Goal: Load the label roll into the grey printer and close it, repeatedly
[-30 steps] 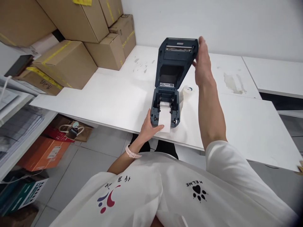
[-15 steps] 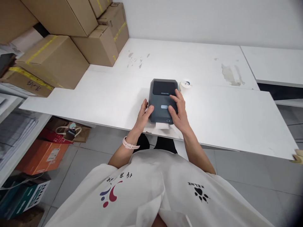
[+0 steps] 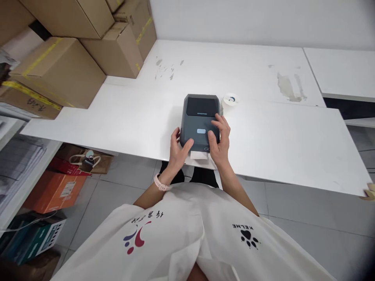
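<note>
A dark grey label printer (image 3: 195, 124) rests near the front edge of the white table, with a dark panel on its top and a pale button in the middle. A strip of white label paper (image 3: 199, 155) sticks out of its front. My left hand (image 3: 178, 153) grips the printer's left front corner, thumb on top and fingers along the side, partly hidden. My right hand (image 3: 220, 140) holds the right side, its thumb on the top to the right of the button and its fingers bent over the edge. A roll of white labels (image 3: 230, 100) stands just behind the right hand.
Cardboard boxes (image 3: 63, 72) are stacked at the table's left end. The white table (image 3: 278, 144) has worn patches near the wall. Below on the left are a shelf with papers (image 3: 20, 164), an orange box (image 3: 54, 191) and a teal box (image 3: 38, 242) on the floor.
My left hand has slid nearer the front corner, its thumb now further over the printer's top. My right hand stays on the right side with its fingers slightly lower. The view has shifted a little.
</note>
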A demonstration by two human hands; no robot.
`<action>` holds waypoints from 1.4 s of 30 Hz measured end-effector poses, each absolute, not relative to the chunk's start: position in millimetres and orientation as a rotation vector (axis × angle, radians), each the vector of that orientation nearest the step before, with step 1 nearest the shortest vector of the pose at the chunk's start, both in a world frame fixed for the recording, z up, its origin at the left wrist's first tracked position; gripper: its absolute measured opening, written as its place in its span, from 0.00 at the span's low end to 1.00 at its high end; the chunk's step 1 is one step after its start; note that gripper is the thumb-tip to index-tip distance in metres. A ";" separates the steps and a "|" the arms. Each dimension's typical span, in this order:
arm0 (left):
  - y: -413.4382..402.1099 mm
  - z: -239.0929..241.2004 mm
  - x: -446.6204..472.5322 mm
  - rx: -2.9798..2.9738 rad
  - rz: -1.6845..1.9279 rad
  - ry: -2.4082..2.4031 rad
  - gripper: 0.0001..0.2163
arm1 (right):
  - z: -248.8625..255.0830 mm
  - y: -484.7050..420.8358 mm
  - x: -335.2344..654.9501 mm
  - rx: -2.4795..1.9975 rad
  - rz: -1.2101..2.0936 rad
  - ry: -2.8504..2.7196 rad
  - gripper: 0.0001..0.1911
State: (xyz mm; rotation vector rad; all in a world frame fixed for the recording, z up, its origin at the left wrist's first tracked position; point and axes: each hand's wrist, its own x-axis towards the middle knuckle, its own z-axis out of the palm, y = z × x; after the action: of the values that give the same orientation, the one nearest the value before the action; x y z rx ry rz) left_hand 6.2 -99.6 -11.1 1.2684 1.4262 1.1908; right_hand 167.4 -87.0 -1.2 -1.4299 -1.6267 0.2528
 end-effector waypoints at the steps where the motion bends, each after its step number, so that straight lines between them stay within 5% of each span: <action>1: -110.1 -13.1 6.4 1.269 1.231 1.542 0.28 | -1.0 -87.0 167.9 -1.436 0.237 -1.649 0.20; 4: -136.0 -18.4 8.4 1.231 1.149 1.616 0.14 | -4.3 -86.0 169.6 -1.416 0.216 -1.689 0.19; 14: -124.2 -11.5 5.1 0.984 0.847 1.168 0.21 | -5.5 -98.9 171.2 -1.431 0.121 -1.796 0.23; 24: -127.5 -14.1 6.5 1.004 0.874 1.158 0.22 | -7.7 -93.4 170.5 -1.463 0.002 -1.802 0.15; 31: -122.8 -18.0 -16.0 0.980 1.185 1.270 0.25 | -8.0 -103.5 175.2 -1.257 0.119 -1.694 0.33; 36: -73.0 -4.7 -24.3 1.220 1.318 1.435 0.12 | 38.1 -43.4 177.3 -1.151 0.012 -1.622 0.35; 42: -9.5 8.1 0.5 1.524 0.891 1.507 0.31 | 84.4 65.5 196.8 -1.087 -0.133 -1.657 0.38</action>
State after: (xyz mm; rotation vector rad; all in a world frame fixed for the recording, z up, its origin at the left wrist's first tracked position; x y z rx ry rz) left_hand 0.5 -9.5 8.1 1.5236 1.5068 0.8912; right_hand 196.8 65.5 84.4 -1.0870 -1.6574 -0.1334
